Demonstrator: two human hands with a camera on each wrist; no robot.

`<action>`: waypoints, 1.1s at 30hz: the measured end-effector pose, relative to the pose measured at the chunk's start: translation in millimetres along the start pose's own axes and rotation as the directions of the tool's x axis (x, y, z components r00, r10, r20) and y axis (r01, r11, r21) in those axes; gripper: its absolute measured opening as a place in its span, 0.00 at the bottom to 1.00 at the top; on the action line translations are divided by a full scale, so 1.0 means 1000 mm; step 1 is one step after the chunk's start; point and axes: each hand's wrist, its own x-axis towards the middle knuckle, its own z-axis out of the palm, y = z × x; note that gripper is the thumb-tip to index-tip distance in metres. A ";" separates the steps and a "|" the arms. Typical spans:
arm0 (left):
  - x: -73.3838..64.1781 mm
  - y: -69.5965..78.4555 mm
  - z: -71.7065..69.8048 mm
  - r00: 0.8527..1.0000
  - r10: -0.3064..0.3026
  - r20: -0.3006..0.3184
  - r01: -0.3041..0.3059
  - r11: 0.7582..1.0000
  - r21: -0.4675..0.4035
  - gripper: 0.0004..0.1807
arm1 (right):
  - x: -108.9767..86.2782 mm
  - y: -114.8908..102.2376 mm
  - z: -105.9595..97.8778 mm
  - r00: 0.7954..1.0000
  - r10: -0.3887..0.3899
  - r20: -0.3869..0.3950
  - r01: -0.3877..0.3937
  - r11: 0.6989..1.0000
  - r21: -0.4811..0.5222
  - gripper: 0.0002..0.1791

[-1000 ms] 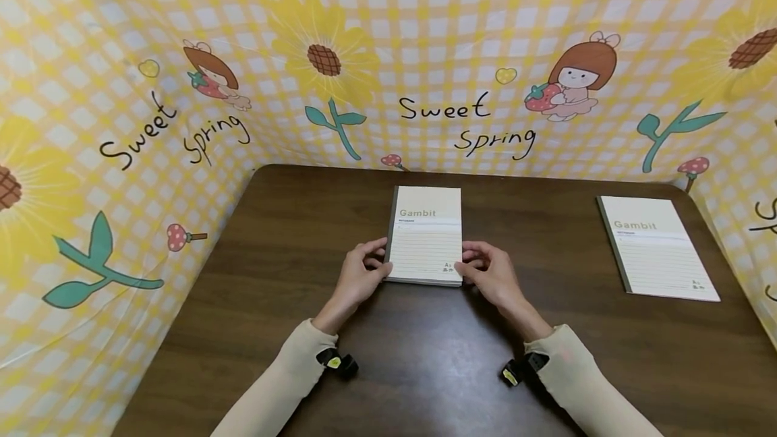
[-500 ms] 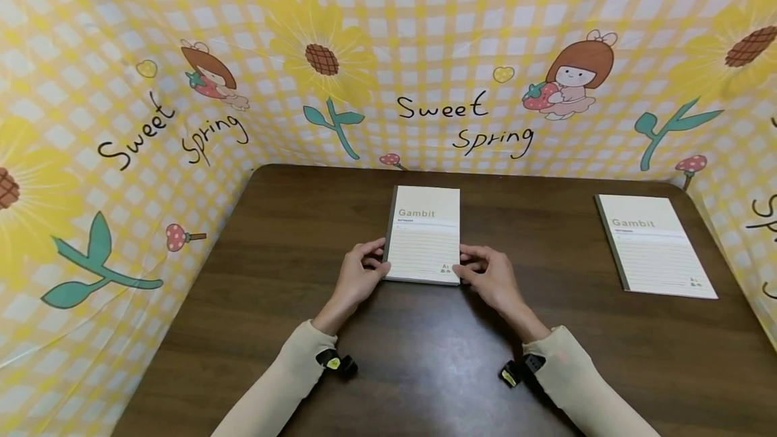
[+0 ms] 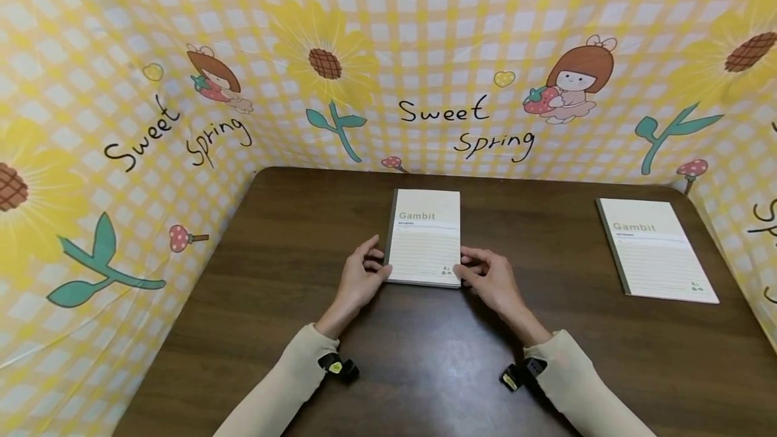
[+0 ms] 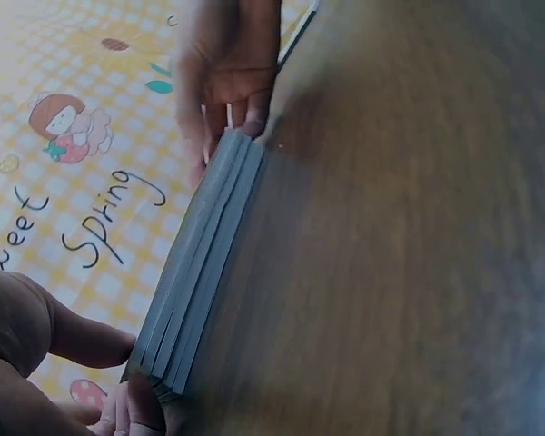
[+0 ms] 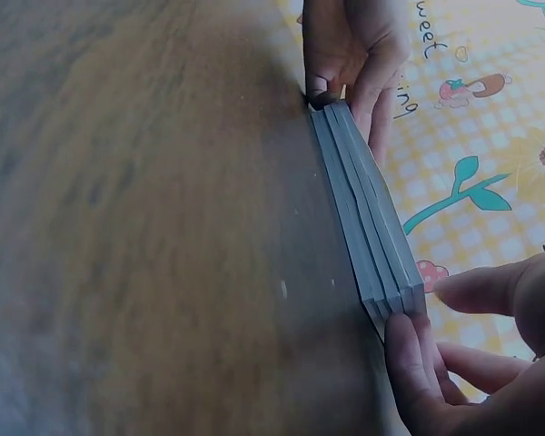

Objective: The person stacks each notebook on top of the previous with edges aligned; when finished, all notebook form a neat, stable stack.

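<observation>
A stack of several notebooks (image 3: 425,238), with a cream "Gambit" cover on top and a dark spine along its left, lies near the middle of the table. My left hand (image 3: 359,280) is at the stack's left side; its thumb touches the near corner while the index finger stands a little off the spine. My right hand (image 3: 493,280) rests against the right side, thumb at the near right corner and fingers along the edge. From the left wrist view, the notebooks' (image 4: 200,263) edges show as nearly even layers; the right wrist view shows the same layered edges (image 5: 363,204).
Another "Gambit" notebook (image 3: 658,248) lies flat at the table's right. The brown wooden table (image 3: 291,221) meets a yellow checked cloth wall (image 3: 419,52) at the back and sides. Both wrists carry small black cameras (image 3: 340,366).
The left index finger has lifted slightly away from the stack's spine. The right hand and both sets of notebooks stay nearly where they were; the head view shifts a little.
</observation>
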 end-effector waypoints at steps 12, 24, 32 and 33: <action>-0.016 0.020 0.019 0.959 0.284 -0.015 -0.273 0.935 0.227 0.33 | -0.024 0.007 -0.026 0.995 -0.043 0.094 0.046 0.999 -0.026 0.23; -0.033 0.041 0.077 0.692 0.415 0.591 -0.712 0.527 0.464 0.33 | -0.060 0.027 -0.078 0.955 -0.296 0.039 0.290 0.890 -0.353 0.19; -0.034 0.060 0.121 0.545 0.262 0.796 -0.834 0.260 0.486 0.40 | -0.080 0.042 -0.117 0.951 -0.309 0.015 0.284 0.851 -0.442 0.20; -0.034 0.063 0.127 0.528 0.240 0.814 -0.844 0.252 0.473 0.41 | -0.082 0.044 -0.122 0.951 -0.308 0.009 0.280 0.850 -0.447 0.20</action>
